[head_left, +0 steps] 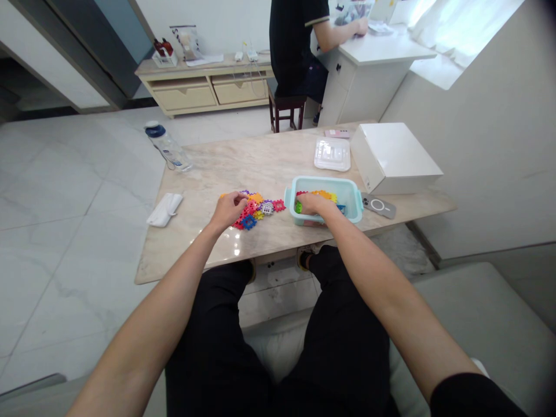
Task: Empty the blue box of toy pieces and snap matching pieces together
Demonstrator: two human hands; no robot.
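Note:
A pile of colourful interlocking plastic pieces (260, 208) lies on the marble table (226, 174). My left hand (229, 209) rests on the pile's left side, its fingers curled over some pieces. A light blue plastic box (353, 197) stands to the right with more coloured pieces inside. My right hand (313, 204) reaches into the box, fingers bent down among the pieces; what they hold is hidden.
The box's clear lid (332, 154), a white carton (393, 156), a phone (379, 206) and a pink item (336, 133) sit at the right. A water bottle (167, 146) and a white mask (165, 208) lie at the left. Another person (299, 40) sits at a far desk.

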